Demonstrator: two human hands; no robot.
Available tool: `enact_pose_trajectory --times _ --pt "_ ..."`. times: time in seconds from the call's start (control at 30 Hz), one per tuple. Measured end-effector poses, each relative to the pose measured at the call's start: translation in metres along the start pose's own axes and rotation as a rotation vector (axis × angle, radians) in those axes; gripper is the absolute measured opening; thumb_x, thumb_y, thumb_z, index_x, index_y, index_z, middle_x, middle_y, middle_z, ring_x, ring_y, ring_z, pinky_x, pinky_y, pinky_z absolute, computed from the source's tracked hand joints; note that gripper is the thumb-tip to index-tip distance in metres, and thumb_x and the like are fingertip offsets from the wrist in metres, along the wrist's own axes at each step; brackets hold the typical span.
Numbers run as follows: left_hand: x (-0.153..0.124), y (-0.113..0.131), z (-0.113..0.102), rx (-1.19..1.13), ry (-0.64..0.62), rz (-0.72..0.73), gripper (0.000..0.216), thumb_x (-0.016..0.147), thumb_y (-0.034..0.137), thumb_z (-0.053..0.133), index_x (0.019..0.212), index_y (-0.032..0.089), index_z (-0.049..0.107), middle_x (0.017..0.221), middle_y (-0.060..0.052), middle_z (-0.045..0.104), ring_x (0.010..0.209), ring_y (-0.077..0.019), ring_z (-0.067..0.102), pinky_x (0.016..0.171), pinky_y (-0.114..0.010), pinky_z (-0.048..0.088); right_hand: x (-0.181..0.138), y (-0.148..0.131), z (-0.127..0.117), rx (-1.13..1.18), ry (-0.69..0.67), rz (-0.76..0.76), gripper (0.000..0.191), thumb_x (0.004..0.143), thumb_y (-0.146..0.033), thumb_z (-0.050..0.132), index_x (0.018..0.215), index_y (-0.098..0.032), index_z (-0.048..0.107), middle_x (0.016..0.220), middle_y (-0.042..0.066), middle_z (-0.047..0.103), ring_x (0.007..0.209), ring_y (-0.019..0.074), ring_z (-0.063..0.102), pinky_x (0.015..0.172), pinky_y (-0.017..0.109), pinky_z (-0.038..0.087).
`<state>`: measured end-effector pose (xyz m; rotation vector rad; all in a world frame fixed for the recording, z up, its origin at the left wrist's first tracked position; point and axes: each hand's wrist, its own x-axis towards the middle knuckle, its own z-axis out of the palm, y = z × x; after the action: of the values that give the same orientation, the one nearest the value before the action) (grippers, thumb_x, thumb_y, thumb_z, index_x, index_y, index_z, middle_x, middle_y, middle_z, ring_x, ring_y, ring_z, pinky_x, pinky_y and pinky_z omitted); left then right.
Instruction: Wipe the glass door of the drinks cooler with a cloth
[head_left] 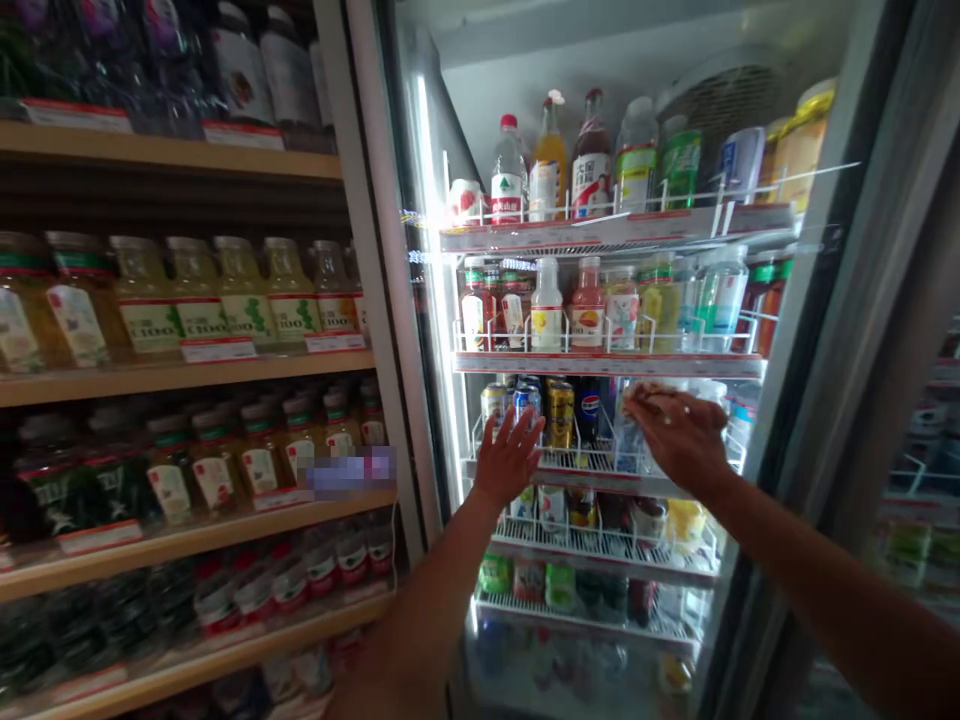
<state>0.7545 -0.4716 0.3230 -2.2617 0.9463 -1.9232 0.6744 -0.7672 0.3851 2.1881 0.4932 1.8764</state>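
I face an open drinks fridge (600, 365) with several wire shelves of bottles and cans. My left hand (508, 455) reaches in with fingers spread, open, just in front of the cans (525, 400) on the third shelf. My right hand (679, 432) is further right at the same shelf, fingers curled over the top of a clear bottle (628, 435); whether it grips the bottle is unclear. A gold can (560, 412) and a dark cola bottle (587, 410) stand between my hands.
The fridge's glass door (847, 330) stands open at the right. To the left are wooden store shelves (172, 378) packed with rows of yellow juice bottles (196, 300) and other drinks. Lower fridge shelves (600, 545) hold more bottles.
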Motion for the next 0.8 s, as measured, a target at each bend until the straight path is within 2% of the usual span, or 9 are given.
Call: enact_pose_trajectory --times 0.07,0.13,0.23,0.3,0.43,0.5,0.6,0.7,0.8 --pt "-0.001 -0.005 0.007 -0.003 0.036 0.01 0.061 0.098 0.037 0.048 0.155 0.022 0.032 0.157 -0.006 0.04 0.154 -0.0272 0.013 0.127 -0.053 0.009 0.008 0.009 0.003 0.025 0.085 0.058 0.054 0.091 -0.025 0.065 0.142 -0.035 0.053 0.114 0.007 0.065 0.123 0.0279 0.051 0.107 0.045 0.039" --pt "-0.002 -0.006 0.012 -0.005 0.059 0.003 0.06 0.099 0.037 0.046 0.155 0.022 0.032 0.157 -0.006 0.041 0.154 -0.0277 0.014 0.127 -0.054 0.009 0.003 0.007 0.006 0.112 0.1 0.023 0.06 0.091 -0.024 0.064 0.148 -0.032 0.047 0.115 0.009 0.063 0.124 0.0284 0.051 0.107 0.044 0.043" --pt "-0.004 -0.004 0.015 0.0 0.051 -0.007 0.06 0.098 0.038 0.046 0.155 0.024 0.032 0.156 -0.006 0.041 0.154 -0.0269 0.016 0.127 -0.054 0.008 -0.017 -0.005 0.011 0.281 -0.032 -0.196 0.068 0.093 -0.015 0.056 0.156 -0.027 0.032 0.124 0.01 0.061 0.124 0.0248 0.054 0.104 0.04 0.049" --pt "-0.005 -0.004 0.015 0.001 0.044 -0.005 0.061 0.098 0.038 0.048 0.155 0.024 0.032 0.156 -0.005 0.042 0.154 -0.027 0.016 0.128 -0.053 0.008 -0.017 -0.006 0.012 0.317 -0.085 -0.24 0.071 0.093 -0.009 0.051 0.157 -0.03 0.028 0.137 0.01 0.056 0.126 0.0239 0.054 0.105 0.04 0.05" --pt "-0.006 -0.004 0.015 -0.008 0.044 -0.01 0.062 0.097 0.039 0.049 0.155 0.024 0.032 0.155 -0.005 0.043 0.154 -0.0267 0.017 0.128 -0.053 0.007 0.02 0.009 0.013 0.259 0.045 0.008 0.073 0.093 -0.006 0.047 0.155 -0.039 0.027 0.16 0.003 0.036 0.14 0.0288 0.043 0.114 0.05 0.044" --pt "-0.006 -0.004 0.016 -0.013 0.045 -0.016 0.063 0.097 0.039 0.049 0.155 0.025 0.031 0.155 -0.005 0.044 0.154 -0.0261 0.017 0.128 -0.053 0.007 0.029 0.006 0.015 0.286 0.097 0.061 0.073 0.094 -0.006 0.042 0.156 -0.038 0.024 0.163 0.001 0.03 0.147 0.0294 0.033 0.117 0.052 0.039" --pt "-0.007 -0.004 0.016 -0.011 0.037 -0.021 0.063 0.097 0.039 0.049 0.155 0.025 0.031 0.155 -0.005 0.044 0.154 -0.026 0.018 0.127 -0.053 0.007 0.011 -0.017 0.018 0.358 -0.032 -0.149 0.07 0.095 -0.005 0.038 0.158 -0.03 0.02 0.16 0.002 0.038 0.15 0.0242 0.029 0.117 0.047 0.039" --pt "-0.008 -0.004 0.016 -0.01 0.027 -0.014 0.064 0.096 0.039 0.05 0.155 0.025 0.031 0.156 -0.006 0.043 0.154 -0.0262 0.017 0.127 -0.054 0.008 -0.005 -0.029 0.016 0.352 -0.189 -0.385 0.066 0.096 -0.01 0.041 0.157 -0.028 0.025 0.149 0.0 0.053 0.141 0.0187 0.042 0.111 0.038 0.042" --pt "-0.008 -0.003 0.016 -0.005 0.034 -0.004 0.063 0.096 0.04 0.05 0.155 0.024 0.032 0.156 -0.006 0.043 0.154 -0.0268 0.014 0.127 -0.054 0.008 0.012 -0.019 0.012 0.221 -0.114 -0.187 0.06 0.096 -0.012 0.046 0.152 -0.031 0.038 0.146 0.001 0.056 0.128 0.0216 0.053 0.105 0.039 0.042"
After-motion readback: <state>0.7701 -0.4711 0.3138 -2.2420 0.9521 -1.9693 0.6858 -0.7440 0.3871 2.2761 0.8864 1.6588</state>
